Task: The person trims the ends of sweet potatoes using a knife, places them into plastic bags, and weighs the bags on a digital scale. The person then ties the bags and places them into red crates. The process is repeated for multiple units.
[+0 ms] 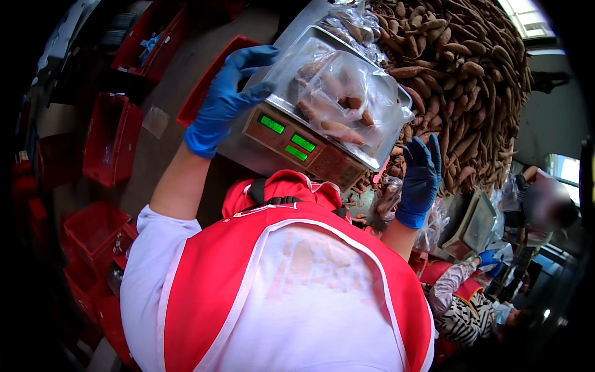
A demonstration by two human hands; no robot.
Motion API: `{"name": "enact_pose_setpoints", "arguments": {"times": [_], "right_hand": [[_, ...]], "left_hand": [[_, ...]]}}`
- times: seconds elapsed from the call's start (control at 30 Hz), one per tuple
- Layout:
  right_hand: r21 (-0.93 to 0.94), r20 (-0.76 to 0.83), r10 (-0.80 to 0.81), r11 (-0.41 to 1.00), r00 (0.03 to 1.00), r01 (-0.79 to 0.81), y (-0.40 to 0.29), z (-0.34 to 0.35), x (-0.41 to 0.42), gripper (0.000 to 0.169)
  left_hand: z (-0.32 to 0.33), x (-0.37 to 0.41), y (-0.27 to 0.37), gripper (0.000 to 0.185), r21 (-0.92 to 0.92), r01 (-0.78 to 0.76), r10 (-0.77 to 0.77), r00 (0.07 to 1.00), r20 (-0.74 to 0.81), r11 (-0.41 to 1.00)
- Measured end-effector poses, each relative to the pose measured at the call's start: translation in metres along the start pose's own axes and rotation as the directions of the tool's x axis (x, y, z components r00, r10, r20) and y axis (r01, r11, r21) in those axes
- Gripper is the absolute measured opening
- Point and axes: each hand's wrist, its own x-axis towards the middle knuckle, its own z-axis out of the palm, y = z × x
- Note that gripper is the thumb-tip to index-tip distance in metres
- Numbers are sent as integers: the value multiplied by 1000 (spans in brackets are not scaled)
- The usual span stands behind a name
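Note:
A clear plastic bag of sweet potatoes (pixel 344 100) lies on the metal pan (pixel 286 79) of a digital scale. Green figures glow on the scale's display panel (pixel 297 142), which faces me. My left hand (pixel 232 90), in a blue glove, is raised beside the pan's left edge with thumb and fingers apart and nothing between them. At the right, past the pan's near corner, my right hand (pixel 419 179) is held up in a blue glove, palm turned inward and fingers extended. It holds nothing that I can see.
A large heap of loose sweet potatoes (pixel 465 83) covers the surface behind and right of the scale. More plastic bags (pixel 355 28) lie at the pan's far side. Red crates (pixel 111 139) stand on the floor at left. A co-worker in blue gloves (pixel 465 293) is at lower right, near another scale (pixel 479 221).

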Motion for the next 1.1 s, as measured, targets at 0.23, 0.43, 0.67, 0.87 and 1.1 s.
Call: {"name": "enact_pose_setpoints", "arguments": {"times": [0.23, 0.43, 0.67, 0.87, 1.1], "right_hand": [[-316, -115, -104, 947, 988, 63, -8, 13, 3, 50], [-621, -41, -21, 783, 999, -9, 16, 35, 14, 66], [-351, -115, -129, 933, 985, 81, 70, 4, 39, 25], [278, -75, -56, 958, 996, 74, 31, -11, 14, 15], [496, 172, 19, 862, 985, -104, -7, 32, 8, 31]], "left_hand": [[28, 15, -7, 63, 292, -275, 234, 957, 169, 916], [86, 11, -32, 67, 588, -377, 292, 926, 239, 716], [100, 39, -67, 13, 198, -232, 189, 958, 214, 952], [33, 35, -1, 25, -634, 125, 35, 972, 234, 763], [51, 26, 24, 40, -701, 158, 35, 967, 253, 695]]}}
